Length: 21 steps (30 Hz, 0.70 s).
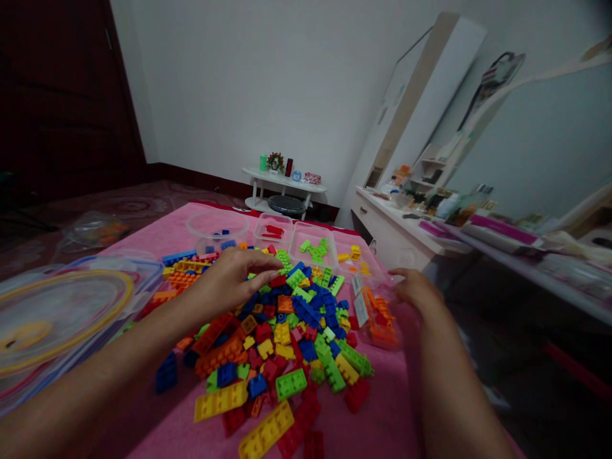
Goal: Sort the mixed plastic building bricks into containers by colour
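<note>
My left hand (234, 275) hovers over a mixed heap of toy building bricks (287, 319), palm down. Its fingers reach to the right with the thumb apart, and no brick shows between them. Some bricks lie hidden beneath the hand. At the right edge of the table, my right hand (415, 288) has bent fingers at the rim of a clear plastic container (389, 338), seemingly gripping it. Orange bricks (380, 312) lie inside that container, and pale labels show on its left side.
Behind the heap stand clear containers with red bricks (273, 231), green bricks (315, 250) and yellow bricks (354, 252). A round clear tub (217, 223) is at back left. Large clear lids (71, 312) lie left on the pink cloth (162, 233). A white dresser (401, 223) stands right.
</note>
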Each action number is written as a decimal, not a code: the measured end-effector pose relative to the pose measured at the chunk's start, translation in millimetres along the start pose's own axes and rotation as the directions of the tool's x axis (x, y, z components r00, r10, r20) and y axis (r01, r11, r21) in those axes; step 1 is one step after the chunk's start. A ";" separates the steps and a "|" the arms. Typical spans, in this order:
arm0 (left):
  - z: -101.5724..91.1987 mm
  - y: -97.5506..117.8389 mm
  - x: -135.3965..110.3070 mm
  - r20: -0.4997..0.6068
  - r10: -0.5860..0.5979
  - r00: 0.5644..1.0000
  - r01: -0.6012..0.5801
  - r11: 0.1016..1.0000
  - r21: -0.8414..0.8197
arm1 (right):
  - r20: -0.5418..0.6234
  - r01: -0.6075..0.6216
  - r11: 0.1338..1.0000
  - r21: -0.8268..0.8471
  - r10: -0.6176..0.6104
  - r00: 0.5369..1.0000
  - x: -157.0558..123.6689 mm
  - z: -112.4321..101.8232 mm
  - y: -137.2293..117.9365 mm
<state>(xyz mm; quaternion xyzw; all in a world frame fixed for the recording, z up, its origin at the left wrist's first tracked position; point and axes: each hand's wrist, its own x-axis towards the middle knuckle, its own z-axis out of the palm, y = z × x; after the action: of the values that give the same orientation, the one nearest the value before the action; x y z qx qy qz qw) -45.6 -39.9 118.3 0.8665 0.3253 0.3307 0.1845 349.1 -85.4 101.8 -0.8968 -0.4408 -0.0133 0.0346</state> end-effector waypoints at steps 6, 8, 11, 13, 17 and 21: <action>-1.5 0.2 -0.4 0.005 0.022 1.000 -0.022 1.000 0.022 | 0.013 -0.112 0.993 0.046 0.111 0.994 1.4 -3.5 3.0; -1.2 -1.6 0.0 -0.003 0.015 1.000 -0.015 1.000 0.025 | 0.025 -0.116 0.993 0.037 0.115 0.993 0.8 -2.0 -1.8; -0.6 -4.5 0.9 -0.012 0.004 1.000 -0.003 0.999 0.033 | 0.022 -0.068 0.997 0.033 0.068 0.997 -1.4 0.0 -12.7; -0.8 -6.7 1.5 -0.008 0.002 1.000 -0.001 0.999 0.036 | 0.011 0.010 0.999 0.033 -0.010 1.000 -3.0 1.1 -19.8; -7.0 -14.0 2.0 0.010 -0.029 1.000 0.029 0.999 0.029 | 0.017 0.167 0.985 0.035 -0.167 0.986 -4.1 4.7 -28.4; -24.6 -26.4 -0.3 0.129 -0.098 0.987 0.094 0.995 0.043 | -0.008 0.258 0.964 0.065 -0.258 0.966 -2.2 7.6 -32.0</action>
<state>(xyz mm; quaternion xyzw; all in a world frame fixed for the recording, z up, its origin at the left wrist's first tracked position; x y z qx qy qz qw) -74.5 -18.5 121.6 0.8729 0.3598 0.2578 0.2053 322.4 -67.0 95.7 -0.8302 -0.5541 -0.0029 0.0618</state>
